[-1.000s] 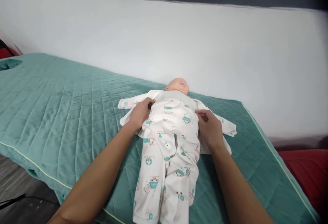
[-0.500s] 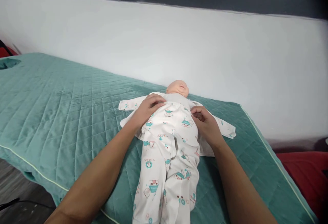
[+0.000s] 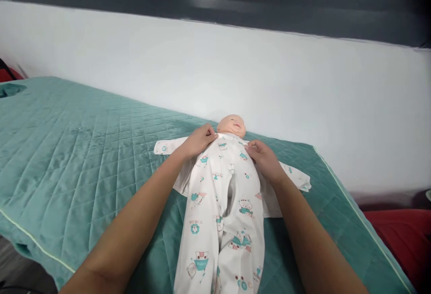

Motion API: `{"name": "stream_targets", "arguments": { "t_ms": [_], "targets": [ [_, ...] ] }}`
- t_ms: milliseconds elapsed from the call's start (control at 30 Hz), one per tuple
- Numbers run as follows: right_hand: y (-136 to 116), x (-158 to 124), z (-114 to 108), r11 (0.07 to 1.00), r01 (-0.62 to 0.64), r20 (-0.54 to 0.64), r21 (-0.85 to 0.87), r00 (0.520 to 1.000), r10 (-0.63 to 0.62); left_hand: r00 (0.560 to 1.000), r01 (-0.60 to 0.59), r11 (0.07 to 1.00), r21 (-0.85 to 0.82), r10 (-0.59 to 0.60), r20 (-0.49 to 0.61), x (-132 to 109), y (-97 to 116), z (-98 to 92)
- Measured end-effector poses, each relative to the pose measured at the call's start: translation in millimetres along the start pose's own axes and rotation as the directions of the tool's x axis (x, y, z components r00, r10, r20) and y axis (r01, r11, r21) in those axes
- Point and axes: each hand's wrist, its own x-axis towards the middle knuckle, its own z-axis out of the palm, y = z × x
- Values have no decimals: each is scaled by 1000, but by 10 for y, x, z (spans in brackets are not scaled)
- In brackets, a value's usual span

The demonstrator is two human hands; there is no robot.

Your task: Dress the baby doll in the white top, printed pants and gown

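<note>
A baby doll (image 3: 232, 125) lies on its back, head toward the wall. White printed baby pants (image 3: 225, 195) cover its body from the chest down, legs stretched toward me. Under them spreads a white printed top (image 3: 170, 146), its sleeves out to both sides. My left hand (image 3: 202, 139) pinches the pants' upper edge at the left of the doll's chest. On the other side, my right hand (image 3: 264, 157) has its fingers closed on the same edge. The doll's arms are hidden.
A green quilted cover (image 3: 101, 173) lies over the bed beneath the doll. Behind it rises a white wall (image 3: 188, 69) with a dark ledge (image 3: 235, 9) above. Something red (image 3: 400, 231) stands beyond the right edge.
Both hands have drawn the pants' top edge up the doll's chest, nearer its neck, and the fabric is straighter. The view has tilted up a little.
</note>
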Motion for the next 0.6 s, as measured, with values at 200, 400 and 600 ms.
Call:
{"name": "stream_targets", "arguments": {
  "t_ms": [200, 400, 600],
  "targets": [
    [-68, -82, 96, 998, -14, -132, -63, 991, 6, 990, -80, 987, 137, 94, -101, 18, -89, 139],
    [-57, -25, 30, 914, 223, -100, -340, 957, -271, 957, -261, 904, 338, 287, -28, 15, -174, 120],
    [-11, 38, 36, 929, 92, -109, -359, 984, -140, 989, -133, 942, 307, 145, -15, 51, -153, 70]
  ]
}}
